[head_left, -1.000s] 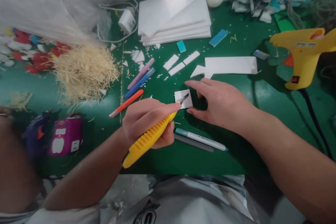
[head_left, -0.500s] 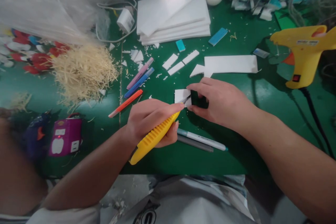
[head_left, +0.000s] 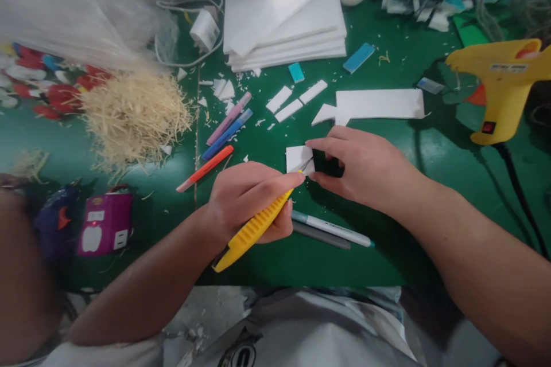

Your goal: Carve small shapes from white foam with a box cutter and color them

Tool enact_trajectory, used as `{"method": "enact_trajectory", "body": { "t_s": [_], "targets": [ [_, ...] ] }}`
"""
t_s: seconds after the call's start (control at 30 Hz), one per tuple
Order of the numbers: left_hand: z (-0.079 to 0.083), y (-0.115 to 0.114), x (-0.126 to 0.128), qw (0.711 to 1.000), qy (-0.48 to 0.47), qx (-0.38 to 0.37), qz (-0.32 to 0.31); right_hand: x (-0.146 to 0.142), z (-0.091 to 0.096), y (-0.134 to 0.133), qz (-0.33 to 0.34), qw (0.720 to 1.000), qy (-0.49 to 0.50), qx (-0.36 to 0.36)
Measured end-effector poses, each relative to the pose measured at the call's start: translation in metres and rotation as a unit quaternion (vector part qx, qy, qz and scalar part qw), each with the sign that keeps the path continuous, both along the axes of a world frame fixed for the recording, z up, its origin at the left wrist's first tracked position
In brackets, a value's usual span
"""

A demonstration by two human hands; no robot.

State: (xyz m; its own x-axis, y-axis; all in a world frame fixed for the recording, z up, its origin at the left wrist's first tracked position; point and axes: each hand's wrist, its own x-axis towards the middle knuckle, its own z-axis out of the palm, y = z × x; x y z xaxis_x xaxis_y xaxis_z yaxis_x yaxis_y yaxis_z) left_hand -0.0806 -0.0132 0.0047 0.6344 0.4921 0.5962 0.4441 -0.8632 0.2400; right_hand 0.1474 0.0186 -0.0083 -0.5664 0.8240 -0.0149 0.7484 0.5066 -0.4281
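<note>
My left hand [head_left: 247, 198] is closed around a yellow utility knife [head_left: 253, 231], its ribbed handle slanting up to the right. The blade tip lies on a small white foam board piece [head_left: 298, 157] flat on the table. The thumb and fingers of my right hand [head_left: 355, 163] grip that piece by its right side, on either side of the blade. Just below my hands lie a white marker [head_left: 336, 230] and a dark grey one [head_left: 322, 235]. Narrow white foam strips [head_left: 289, 110] sit a little above the piece.
A yellow glue gun [head_left: 499, 89] stands at the right with its cable trailing down. A stack of white foam sheets [head_left: 284, 17] lies at the back. To the left are coloured markers [head_left: 228, 133], a straw heap [head_left: 135, 114] and a purple box [head_left: 105, 223]. Another person's limb [head_left: 26, 275] shows at the left edge.
The knife blade has shifted very slightly against the foam piece. My right hand keeps its hold, and the view has moved a little.
</note>
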Motion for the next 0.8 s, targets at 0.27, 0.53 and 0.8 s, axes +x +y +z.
{"method": "enact_trajectory", "body": {
  "t_s": [0.27, 0.53, 0.8],
  "targets": [
    [0.000, -0.003, 0.000, 1.000, -0.021, 0.000, 0.011, 0.000, -0.001, 0.000, -0.004, 1.000, 0.009, 0.010],
    [0.002, -0.007, -0.001, 1.000, -0.018, 0.001, 0.017, 0.001, 0.000, 0.000, -0.008, 1.000, 0.003, 0.009],
    [0.007, -0.011, -0.004, 1.000, -0.007, -0.004, 0.013, -0.001, 0.000, -0.001, -0.013, 1.000, 0.000, 0.008]
  ]
}}
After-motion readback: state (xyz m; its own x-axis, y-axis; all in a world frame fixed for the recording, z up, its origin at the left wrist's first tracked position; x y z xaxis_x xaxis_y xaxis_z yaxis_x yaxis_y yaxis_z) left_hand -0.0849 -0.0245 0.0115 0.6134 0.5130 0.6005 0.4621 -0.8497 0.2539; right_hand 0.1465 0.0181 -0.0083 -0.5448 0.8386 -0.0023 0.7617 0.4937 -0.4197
